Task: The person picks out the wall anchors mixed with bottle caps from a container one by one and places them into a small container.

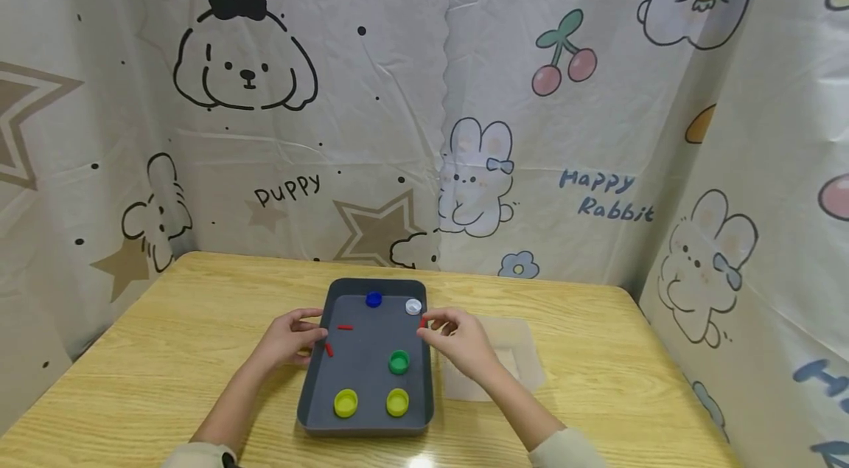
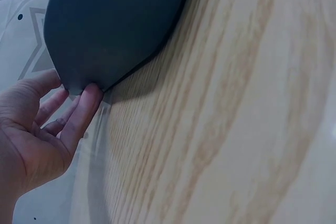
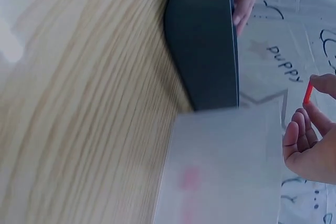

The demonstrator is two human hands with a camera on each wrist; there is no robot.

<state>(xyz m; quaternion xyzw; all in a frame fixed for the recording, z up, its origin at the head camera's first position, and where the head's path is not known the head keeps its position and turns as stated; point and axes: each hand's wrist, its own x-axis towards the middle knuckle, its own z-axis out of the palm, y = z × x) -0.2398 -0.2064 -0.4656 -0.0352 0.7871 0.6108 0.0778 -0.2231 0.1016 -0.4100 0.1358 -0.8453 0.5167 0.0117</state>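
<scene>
A dark grey tray (image 1: 365,420) lies on the table. My left hand (image 1: 288,339) grips its left edge, with the fingertips against the tray wall in the left wrist view. Between thumb and index finger, my right hand (image 1: 460,346) pinches a short red stick (image 3: 308,94) over the tray's right rim. Two more red sticks, one lying crosswise (image 1: 346,327) and one slanted (image 1: 329,350), lie in the tray's left half. Inside are also a blue cap (image 1: 374,299), a white cap (image 1: 413,306), a green cap (image 1: 399,362) and two yellow caps (image 1: 346,403).
To the right of the tray, partly under my right forearm, stands a translucent box (image 1: 530,350). A blurred pinkish patch shows through its wall in the right wrist view. Behind the wooden table (image 1: 219,284) hangs a printed curtain (image 1: 371,121).
</scene>
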